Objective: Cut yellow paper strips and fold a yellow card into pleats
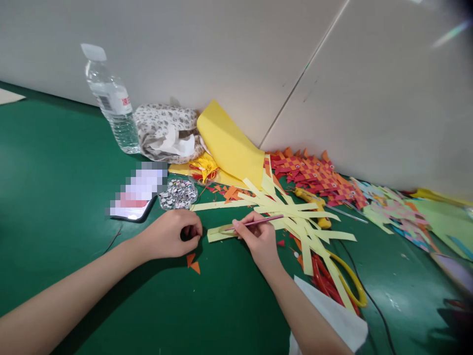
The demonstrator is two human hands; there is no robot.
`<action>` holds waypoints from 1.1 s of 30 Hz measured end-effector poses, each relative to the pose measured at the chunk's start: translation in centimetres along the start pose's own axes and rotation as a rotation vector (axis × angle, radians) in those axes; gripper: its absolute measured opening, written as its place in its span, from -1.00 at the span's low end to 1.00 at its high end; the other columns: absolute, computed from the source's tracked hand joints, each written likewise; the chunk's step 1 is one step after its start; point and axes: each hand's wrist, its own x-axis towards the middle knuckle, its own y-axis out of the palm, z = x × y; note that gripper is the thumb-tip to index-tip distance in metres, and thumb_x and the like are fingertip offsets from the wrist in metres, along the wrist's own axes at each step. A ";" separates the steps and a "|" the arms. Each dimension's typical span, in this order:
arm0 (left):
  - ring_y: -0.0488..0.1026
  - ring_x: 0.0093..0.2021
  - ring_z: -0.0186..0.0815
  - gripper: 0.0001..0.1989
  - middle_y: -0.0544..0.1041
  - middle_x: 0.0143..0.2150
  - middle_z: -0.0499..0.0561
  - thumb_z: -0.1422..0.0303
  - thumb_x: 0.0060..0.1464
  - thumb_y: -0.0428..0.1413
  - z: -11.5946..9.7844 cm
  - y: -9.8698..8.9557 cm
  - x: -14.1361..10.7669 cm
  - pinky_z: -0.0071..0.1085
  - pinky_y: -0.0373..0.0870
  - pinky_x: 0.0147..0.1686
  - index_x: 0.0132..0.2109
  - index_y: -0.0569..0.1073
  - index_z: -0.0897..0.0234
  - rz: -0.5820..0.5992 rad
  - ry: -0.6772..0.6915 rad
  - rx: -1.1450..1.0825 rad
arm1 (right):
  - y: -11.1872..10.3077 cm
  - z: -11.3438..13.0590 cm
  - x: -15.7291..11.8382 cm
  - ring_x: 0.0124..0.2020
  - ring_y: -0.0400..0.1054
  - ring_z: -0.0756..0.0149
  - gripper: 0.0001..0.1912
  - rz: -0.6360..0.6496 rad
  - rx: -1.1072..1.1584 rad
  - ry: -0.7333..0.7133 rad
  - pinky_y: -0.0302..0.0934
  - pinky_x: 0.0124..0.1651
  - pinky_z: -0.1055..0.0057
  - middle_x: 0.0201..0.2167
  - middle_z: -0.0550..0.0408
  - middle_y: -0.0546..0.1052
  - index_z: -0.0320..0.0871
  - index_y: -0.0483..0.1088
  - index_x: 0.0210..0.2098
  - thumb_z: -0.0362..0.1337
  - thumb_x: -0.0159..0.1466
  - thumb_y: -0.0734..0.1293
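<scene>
— At the centre of the green bench (55, 162), what is the right hand (258, 239) doing?

— Its fingers are pinched around a thin pink stick (258, 221), perhaps a brush or pencil. The stick runs toward 2 o'clock, and its near end rests on a yellow strip (221, 231).

— And the left hand (170, 234)?

— Curled into a loose fist with the fingertips drawn together, just at 9 o'clock of that strip's end. Whether it pinches anything I cannot tell. Two small orange scraps (193, 263) lie at 5 o'clock of it.

— How does the strip look?

— Pale yellow paper, long and narrow, lying flat, a little creased. It is the nearest of a fan of like strips (295, 217) that cross one another at 3 o'clock of the right hand.

— What else is around?

— A phone (135, 195) at 11 o'clock of the left hand, a dish of googly eyes (178, 193) at 12, a water bottle (111, 101) against the wall, and a folded yellow sheet (229, 143). Woven red-and-orange paper fish (314, 175) lie at 1 o'clock, and yellow-handled scissors (351, 283) at 4.
</scene>
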 end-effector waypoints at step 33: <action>0.36 -0.47 -0.41 -0.88 0.45 -0.47 -0.07 0.37 0.10 0.03 0.2 0.2 0.5 -0.54 0.19 -0.49 -0.33 0.44 0.26 -0.008 0.014 0.072 | 0.6 0.3 -0.1 -0.59 0.33 0.37 -0.73 0.102 -0.061 0.031 0.19 -0.52 0.46 -0.63 0.15 0.45 -0.14 0.32 -0.53 -0.10 0.12 0.40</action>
